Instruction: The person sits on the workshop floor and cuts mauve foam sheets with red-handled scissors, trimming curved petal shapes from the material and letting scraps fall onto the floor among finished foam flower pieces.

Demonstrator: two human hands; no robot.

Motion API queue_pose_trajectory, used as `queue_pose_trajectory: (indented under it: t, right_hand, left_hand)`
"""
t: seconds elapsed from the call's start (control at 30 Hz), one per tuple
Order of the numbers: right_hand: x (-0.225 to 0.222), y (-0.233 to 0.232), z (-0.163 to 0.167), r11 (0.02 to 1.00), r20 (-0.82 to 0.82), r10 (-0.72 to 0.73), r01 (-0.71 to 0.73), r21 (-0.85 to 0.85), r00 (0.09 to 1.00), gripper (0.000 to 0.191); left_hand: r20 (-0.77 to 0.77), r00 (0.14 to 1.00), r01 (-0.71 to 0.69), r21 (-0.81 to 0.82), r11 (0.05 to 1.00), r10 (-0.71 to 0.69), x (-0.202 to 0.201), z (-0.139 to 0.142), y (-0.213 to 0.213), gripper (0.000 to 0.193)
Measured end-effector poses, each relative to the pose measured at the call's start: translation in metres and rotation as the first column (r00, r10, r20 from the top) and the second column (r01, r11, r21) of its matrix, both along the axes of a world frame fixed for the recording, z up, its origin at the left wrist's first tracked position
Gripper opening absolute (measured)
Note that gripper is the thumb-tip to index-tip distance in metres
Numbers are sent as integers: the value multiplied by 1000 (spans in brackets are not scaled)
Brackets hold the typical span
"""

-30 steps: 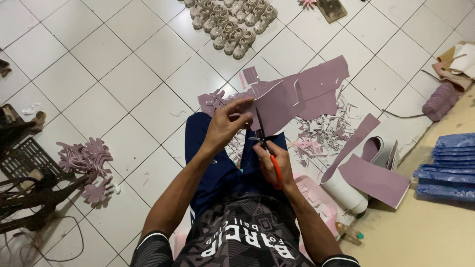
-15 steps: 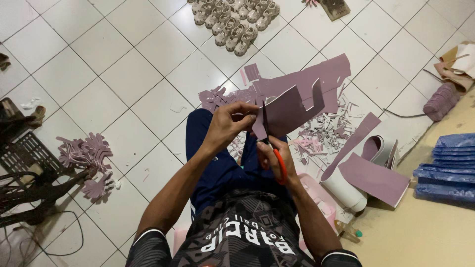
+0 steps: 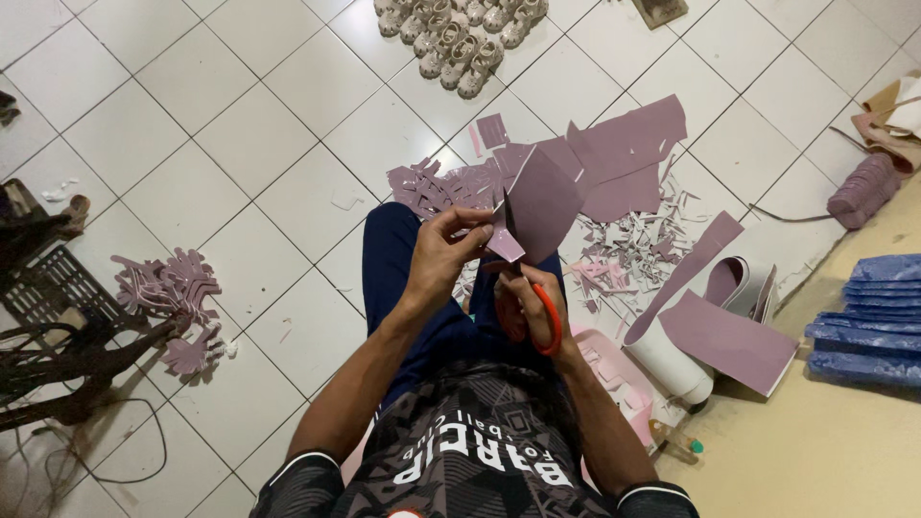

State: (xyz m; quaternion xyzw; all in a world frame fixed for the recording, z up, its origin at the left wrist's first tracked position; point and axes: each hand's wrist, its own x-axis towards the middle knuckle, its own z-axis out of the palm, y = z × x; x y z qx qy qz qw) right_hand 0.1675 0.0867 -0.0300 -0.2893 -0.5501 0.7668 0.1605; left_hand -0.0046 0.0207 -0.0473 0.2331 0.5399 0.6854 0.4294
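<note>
Sitting on the white tiled floor [image 3: 240,144], the person is holding a mauve sheet piece [image 3: 539,203] up over the lap, just above the knees. The left hand [image 3: 443,257] is pinching the sheet's lower left edge, fingers closed on it. The right hand [image 3: 532,305] is gripping a pair of scissors with orange handles [image 3: 549,321], fingers curled shut through the loops, and the dark blades are pointing upward into the bottom edge of the sheet beside the left thumb; whether the blades are parted or closed is too small to tell. Both hands are working close together, nearly touching. Beyond the knees, larger mauve offcuts [image 3: 628,153] are lying flat on the floor, with a litter of pale trimmings [image 3: 638,245] just to their right. A heap of cut mauve shapes [image 3: 177,297] is lying well apart to the left. A partly unrolled roll of the same material [image 3: 715,317] is resting on the right, near a stack of blue sheets [image 3: 868,317]. Rows of pale shoe soles [image 3: 460,34] are lying at the far edge.
</note>
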Motion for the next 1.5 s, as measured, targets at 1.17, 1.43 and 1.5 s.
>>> queue_pose_trajectory:
  t: [1.17,1.43,1.5]
  right_hand:
    - [-4,-16,-26,987,20,-11,7,158,1000,37]
    - [-1,-23,-43,991,4,-135,135,-22,991,30]
    - [0,-25,-47,986,58,-168,169,1,984,28]
  left_hand:
    - [-311,950,3,-15,1000,-8,0,7,-7,43]
    - [-248,969,-2,-48,999,-10,6,1,-9,43]
    - [-263,965,-12,-13,1000,8,9,-1,-10,44]
